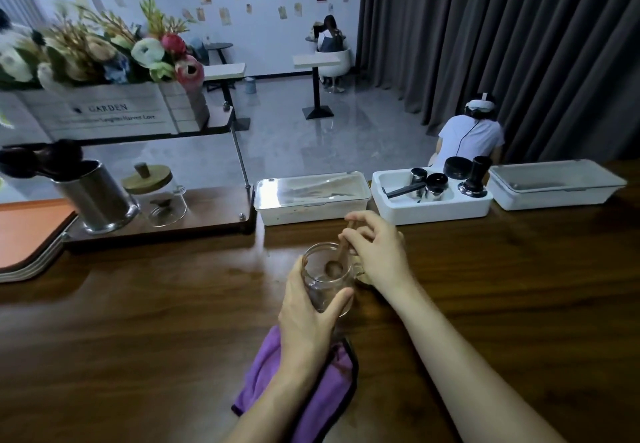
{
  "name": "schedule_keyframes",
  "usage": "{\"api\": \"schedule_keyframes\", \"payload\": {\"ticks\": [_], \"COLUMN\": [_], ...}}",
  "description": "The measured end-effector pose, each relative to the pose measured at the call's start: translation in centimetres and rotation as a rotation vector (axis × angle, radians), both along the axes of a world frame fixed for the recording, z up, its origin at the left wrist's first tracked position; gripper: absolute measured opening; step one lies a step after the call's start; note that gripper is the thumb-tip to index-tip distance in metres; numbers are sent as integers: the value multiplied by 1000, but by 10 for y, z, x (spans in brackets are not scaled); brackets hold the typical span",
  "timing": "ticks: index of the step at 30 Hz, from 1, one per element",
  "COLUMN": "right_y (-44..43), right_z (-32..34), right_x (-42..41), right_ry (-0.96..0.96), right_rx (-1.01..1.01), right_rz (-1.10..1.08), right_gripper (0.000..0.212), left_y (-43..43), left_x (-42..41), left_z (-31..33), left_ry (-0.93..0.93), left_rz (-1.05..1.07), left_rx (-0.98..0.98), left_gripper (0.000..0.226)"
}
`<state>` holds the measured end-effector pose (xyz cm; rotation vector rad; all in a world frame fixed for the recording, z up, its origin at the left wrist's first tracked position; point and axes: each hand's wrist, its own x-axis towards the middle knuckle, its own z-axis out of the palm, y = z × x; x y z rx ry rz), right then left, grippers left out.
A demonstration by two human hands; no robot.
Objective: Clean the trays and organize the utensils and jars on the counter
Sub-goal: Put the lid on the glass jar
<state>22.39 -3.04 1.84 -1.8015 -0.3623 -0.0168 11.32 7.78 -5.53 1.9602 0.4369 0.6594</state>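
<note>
Purple microfibre cloth with a dark edge [329,397] lies on the dark wooden counter [138,338] right below me, and my left forearm crosses over it. My left hand [308,318] wraps round the side of a clear glass jar [325,283], thumb across the near wall and fingers curled behind. I cannot tell if the jar's base touches the counter. My right hand [377,252] reaches in from the right with the wrist bent, and its fingertips pinch the handle of a small wooden spoon [341,255], whose bowl sits inside the jar's mouth. Along the far edge stand a white lidded tray [311,196], a white open tray [433,207] with steel and black pieces in it, and another white tray with a clear lid [554,186]. To the left, on a low wooden shelf [207,214], a steel canister [97,196] stands just beside a glass jar with a wooden lid [162,196].
</note>
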Motion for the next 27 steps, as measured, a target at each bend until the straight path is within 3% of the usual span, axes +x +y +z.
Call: {"api": "schedule_keyframes", "payload": {"ticks": [5,12,18,23,27], "right_y": [1,-5,-24,-38,-37], "right_z": [-11,-7,-10,-37,-50], "right_x": [-12,-12,1,10,11], "right_ry": [-120,30,-24,63,57], "right_rx": [-190,-224,-207,-497,-542], "right_rz": [-53,44,-96,-86,-111], "right_gripper": [6,7,25,41,44], "left_y": [0,2,1,0,1], "left_x": [-1,1,1,-2,-4], "left_z": [2,-1,-1,3,2], "left_ry": [-3,-18,-5,14,28], "left_rz": [-4,-11,-5,-3,6], "left_rx": [2,18,36,34,42], "left_gripper": [98,94,102,106,103]}}
